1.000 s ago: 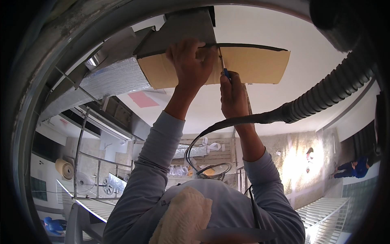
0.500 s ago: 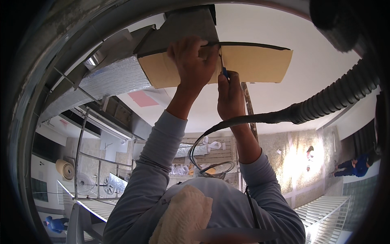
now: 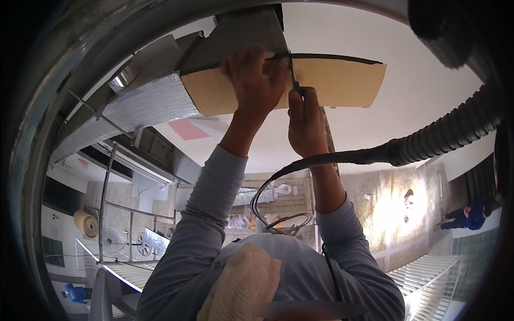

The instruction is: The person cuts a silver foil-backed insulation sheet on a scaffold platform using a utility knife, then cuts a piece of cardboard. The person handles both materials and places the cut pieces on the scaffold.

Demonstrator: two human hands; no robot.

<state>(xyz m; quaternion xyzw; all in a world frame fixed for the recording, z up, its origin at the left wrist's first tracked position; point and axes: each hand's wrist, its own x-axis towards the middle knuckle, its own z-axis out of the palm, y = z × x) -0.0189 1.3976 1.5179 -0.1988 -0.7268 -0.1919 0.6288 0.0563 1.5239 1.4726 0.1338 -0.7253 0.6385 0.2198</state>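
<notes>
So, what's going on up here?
A person's right hand holds a slim blue-handled tool, seemingly a knife, its tip at the black edge of a tan sheet. The left hand is on the sheet near that edge; its exact grip is unclear. Silver foil-covered ductwork lies to the left.

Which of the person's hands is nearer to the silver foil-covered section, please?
Left. The left hand is at the tan panel, right of the silver foil-covered section; the right hand is farther right, a blue-handled tool in its grip.
</notes>
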